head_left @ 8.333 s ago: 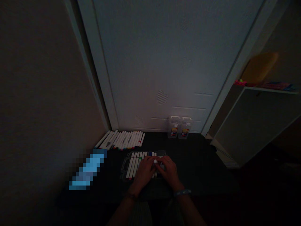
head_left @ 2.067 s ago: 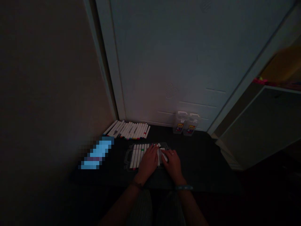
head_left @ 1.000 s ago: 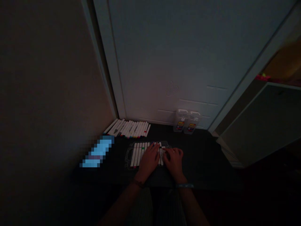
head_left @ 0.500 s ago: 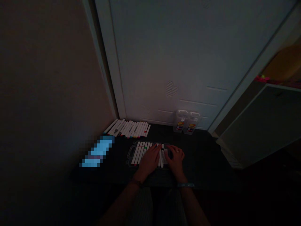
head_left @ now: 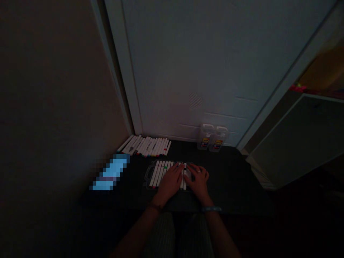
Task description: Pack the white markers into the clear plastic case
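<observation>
A shallow clear plastic case (head_left: pixel 148 175) lies on the dark tabletop with a row of white markers (head_left: pixel 159 174) side by side in it. My left hand (head_left: pixel 171 179) rests flat across the middle of the row, palm down, fingers stretched forward and covering several markers. Right of its fingertips is a black-banded marker (head_left: pixel 185 182). My right hand (head_left: pixel 199 181) is over the case's right end, its fingers spread and bent, the thumb and index finger at that marker's right side. Whether they press on it cannot be made out in the dim light.
Loose white markers (head_left: pixel 150 146) with coloured ends lie at the back left. Two clear upright cases (head_left: pixel 205 138) with labels stand against the white panel (head_left: pixel 166 71) at the back. A bright pixelated screen (head_left: pixel 111 172) is at the left. The table's front edge is near my knees.
My right hand has shifted slightly left, bringing its thumb and index finger up to the black-banded marker. My left hand stays on the row. The view has moved a little.
</observation>
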A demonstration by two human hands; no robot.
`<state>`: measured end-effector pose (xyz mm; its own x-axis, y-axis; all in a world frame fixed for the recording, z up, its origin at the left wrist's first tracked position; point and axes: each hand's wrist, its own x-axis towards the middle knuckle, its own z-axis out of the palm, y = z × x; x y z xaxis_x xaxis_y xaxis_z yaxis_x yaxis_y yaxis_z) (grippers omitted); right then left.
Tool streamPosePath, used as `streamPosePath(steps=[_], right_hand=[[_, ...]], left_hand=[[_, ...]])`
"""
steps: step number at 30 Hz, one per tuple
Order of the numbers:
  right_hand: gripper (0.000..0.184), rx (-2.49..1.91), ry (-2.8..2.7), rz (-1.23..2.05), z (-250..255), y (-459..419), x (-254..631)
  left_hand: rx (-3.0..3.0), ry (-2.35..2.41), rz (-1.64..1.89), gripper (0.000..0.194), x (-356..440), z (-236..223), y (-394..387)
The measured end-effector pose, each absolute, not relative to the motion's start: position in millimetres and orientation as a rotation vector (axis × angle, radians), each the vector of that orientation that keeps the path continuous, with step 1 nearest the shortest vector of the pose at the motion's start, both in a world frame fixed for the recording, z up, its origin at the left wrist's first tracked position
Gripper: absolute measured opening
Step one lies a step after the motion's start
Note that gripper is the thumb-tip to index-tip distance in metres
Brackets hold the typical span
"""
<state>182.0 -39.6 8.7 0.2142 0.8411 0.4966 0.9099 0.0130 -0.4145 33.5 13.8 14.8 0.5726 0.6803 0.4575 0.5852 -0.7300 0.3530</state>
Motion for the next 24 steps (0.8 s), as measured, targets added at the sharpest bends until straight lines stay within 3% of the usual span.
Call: streamPosePath(steps=[15, 24], right_hand=[[0.039, -1.818, -1.640, -0.061, 2.2, -35.9, 186.5], [0.036, -1.761, -1.637, 0.011, 4.3, -33.8, 189.0]], left_hand=[[2.666, 1.012, 0.829, 0.041, 32.6, 20.0, 10.5], [2.674, 0.870, 0.686, 0.080, 25.4, 20.0, 16.0]])
